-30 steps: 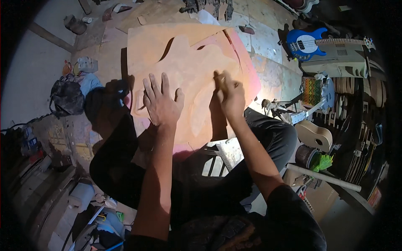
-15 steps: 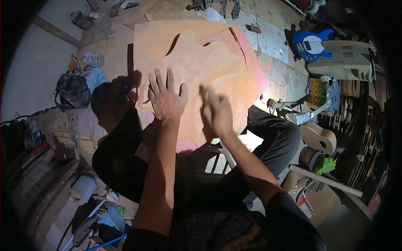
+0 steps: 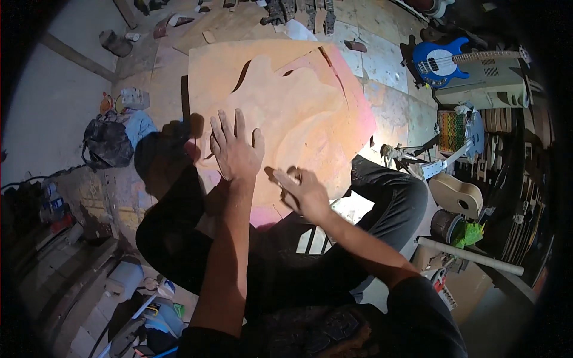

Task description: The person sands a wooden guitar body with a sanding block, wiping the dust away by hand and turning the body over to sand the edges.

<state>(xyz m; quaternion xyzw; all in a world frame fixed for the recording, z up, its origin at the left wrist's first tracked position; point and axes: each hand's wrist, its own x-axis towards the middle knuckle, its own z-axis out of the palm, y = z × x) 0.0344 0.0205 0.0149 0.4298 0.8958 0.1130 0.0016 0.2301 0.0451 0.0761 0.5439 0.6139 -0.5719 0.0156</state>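
Under both hands [image 3: 236,152] [image 3: 304,191], wooden guitar-body blank [image 3: 298,107]

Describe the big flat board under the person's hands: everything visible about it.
The board is a large, thin, wood-looking sheet, tan to orange with a pinkish tint along its right and lower edges. A curved, guitar-body-like outline is cut or marked in it, with narrow dark slots near the top. It lies flat over the person's lap and the floor. The left hand presses on it, fingers spread; the right hand rests at its lower edge.

Dim, cluttered workshop floor [image 3: 59,119]
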